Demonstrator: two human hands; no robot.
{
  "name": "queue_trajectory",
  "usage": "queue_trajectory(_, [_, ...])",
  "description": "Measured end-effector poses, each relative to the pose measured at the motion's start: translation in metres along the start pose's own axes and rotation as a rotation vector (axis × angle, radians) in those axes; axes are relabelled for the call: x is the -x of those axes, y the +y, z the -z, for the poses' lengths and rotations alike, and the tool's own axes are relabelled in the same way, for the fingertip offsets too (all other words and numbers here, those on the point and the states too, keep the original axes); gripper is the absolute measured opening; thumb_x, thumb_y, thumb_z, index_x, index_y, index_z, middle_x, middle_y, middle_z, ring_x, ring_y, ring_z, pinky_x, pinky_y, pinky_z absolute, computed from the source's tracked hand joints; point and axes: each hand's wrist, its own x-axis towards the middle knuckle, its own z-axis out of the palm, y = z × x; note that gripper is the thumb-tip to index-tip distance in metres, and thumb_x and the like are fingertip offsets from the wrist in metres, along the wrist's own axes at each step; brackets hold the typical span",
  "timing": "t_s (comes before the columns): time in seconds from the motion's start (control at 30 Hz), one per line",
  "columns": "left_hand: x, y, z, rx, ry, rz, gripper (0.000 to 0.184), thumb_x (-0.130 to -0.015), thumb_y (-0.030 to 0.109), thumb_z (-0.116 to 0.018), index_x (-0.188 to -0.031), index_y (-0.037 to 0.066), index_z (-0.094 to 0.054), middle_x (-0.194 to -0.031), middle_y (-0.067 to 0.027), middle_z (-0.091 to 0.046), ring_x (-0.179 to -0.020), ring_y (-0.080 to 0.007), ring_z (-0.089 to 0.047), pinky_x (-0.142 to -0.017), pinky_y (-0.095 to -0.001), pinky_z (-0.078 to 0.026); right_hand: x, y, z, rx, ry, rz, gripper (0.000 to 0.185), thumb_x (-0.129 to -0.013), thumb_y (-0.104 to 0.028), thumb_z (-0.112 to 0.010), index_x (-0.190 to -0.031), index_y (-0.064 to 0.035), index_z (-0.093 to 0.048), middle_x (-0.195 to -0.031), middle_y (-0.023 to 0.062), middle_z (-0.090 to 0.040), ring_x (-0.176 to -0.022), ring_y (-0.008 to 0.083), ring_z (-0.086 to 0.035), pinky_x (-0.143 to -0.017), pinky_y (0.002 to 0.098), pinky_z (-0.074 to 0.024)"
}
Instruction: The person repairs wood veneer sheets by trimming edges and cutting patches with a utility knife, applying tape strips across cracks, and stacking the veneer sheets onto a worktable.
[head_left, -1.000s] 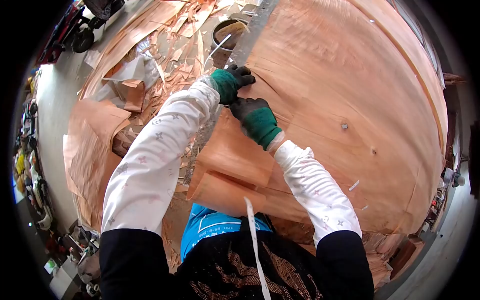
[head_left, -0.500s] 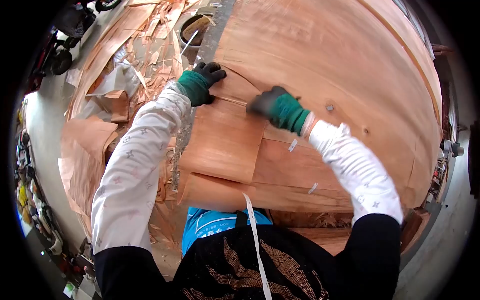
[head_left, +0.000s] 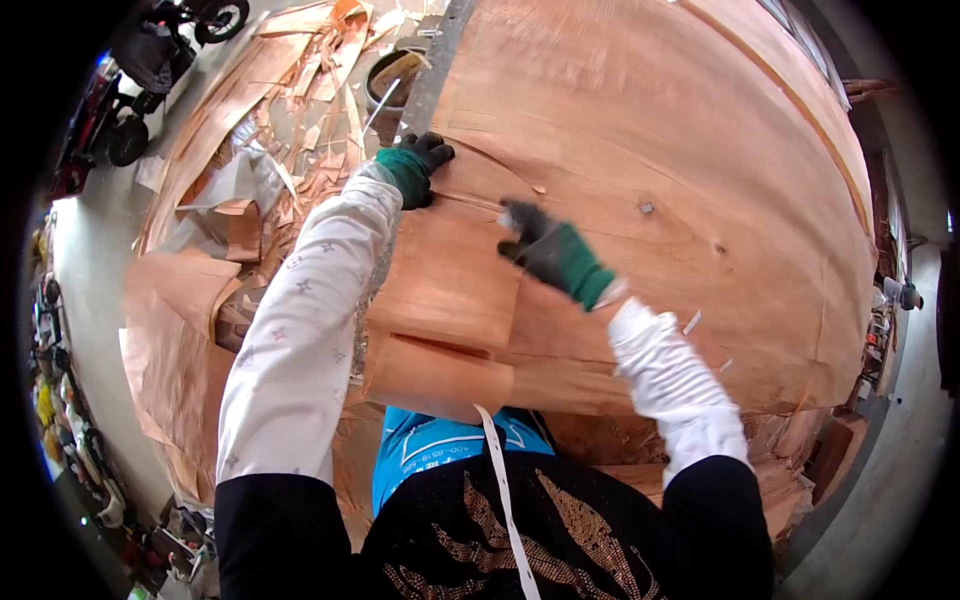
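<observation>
Gloved hands on and over a veneer sheet at the left edge of the worktop.
The sheet [head_left: 620, 130] covers most of the worktop [head_left: 438, 62], whose grey left edge shows beside it. The left hand [head_left: 420, 165] rests at that edge, fingers bent down on the veneer; whether they pinch it, I cannot tell. A dark curved split [head_left: 495, 160] runs rightward from near these fingers. The right hand [head_left: 540, 245] is over the sheet, right of the left hand and well apart from it, blurred, with something pale at its fingertips; its grip cannot be made out. Nearer the person, a curled flap [head_left: 440, 375] lies at the near left corner.
</observation>
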Motion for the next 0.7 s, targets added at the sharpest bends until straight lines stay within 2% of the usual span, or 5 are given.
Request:
queue_trajectory(0.07, [0.001,0.001,-0.004,-0.018,0.003,0.016,0.084,-0.059,0.019,-0.082,-0.134,0.017,-0.044,-0.141,-0.0142,-0.037,-0.127,-0.0394,-0.036,-0.107,-0.0467,-0.033,0.037,-0.01,-0.047,0.533,-0.147,0.223,0.036,-0.091,-0.025,-0.048,-0.12,-0.005,-0.055,-0.095,0.0159,-0.068,-0.074,0.0306,-0.066,-0.068,0.0394,-0.053])
queue_trajectory(0.2, [0.001,-0.001,-0.009,-0.033,0.007,0.01,0.086,-0.063,0.021,-0.081,-0.138,0.018,-0.04,-0.144,-0.0155,-0.034,-0.128,-0.0414,-0.035,-0.107,-0.0474,-0.033,0.065,-0.042,-0.026,0.02,-0.177,-0.098,0.034,-0.092,-0.029,-0.044,-0.116,-0.0113,-0.06,-0.097,0.0211,-0.064,-0.078,0.0371,-0.063,-0.07,0.0445,-0.0518])
queue_trajectory(0.23, [0.002,-0.001,-0.009,-0.029,0.015,0.003,0.086,-0.063,0.021,-0.081,-0.138,0.018,-0.039,-0.145,-0.0158,-0.033,-0.128,-0.0416,-0.035,-0.108,-0.0476,-0.032,0.046,-0.029,-0.014,-0.044,0.07,-0.171,0.028,-0.091,-0.028,-0.046,-0.108,-0.0134,-0.064,-0.098,0.0195,-0.064,-0.083,0.0364,-0.063,-0.073,0.0451,-0.0507])
queue_trajectory(0.43, [0.003,0.001,-0.012,-0.025,0.02,0.03,0.082,-0.067,0.02,-0.078,-0.139,0.017,-0.038,-0.145,-0.017,-0.033,-0.129,-0.042,-0.034,-0.108,-0.0473,-0.031,-0.095,0.035,0.029,0.284,0.254,-0.432,0.027,-0.092,-0.03,-0.049,-0.106,-0.0114,-0.062,-0.11,0.0218,-0.06,-0.096,0.0392,-0.061,-0.079,0.0475,-0.0498])
queue_trajectory(0.7, [0.01,-0.001,-0.014,0.049,0.079,-0.007,0.08,-0.067,0.017,-0.077,-0.137,0.017,-0.038,-0.144,-0.016,-0.034,-0.129,-0.0411,-0.035,-0.107,-0.0471,-0.033,-0.076,0.071,0.097,0.614,0.255,-0.398,0.035,-0.088,-0.013,-0.048,-0.122,-0.0124,-0.057,-0.121,0.0209,-0.057,-0.111,0.0351,-0.054,-0.095,0.0393,-0.042])
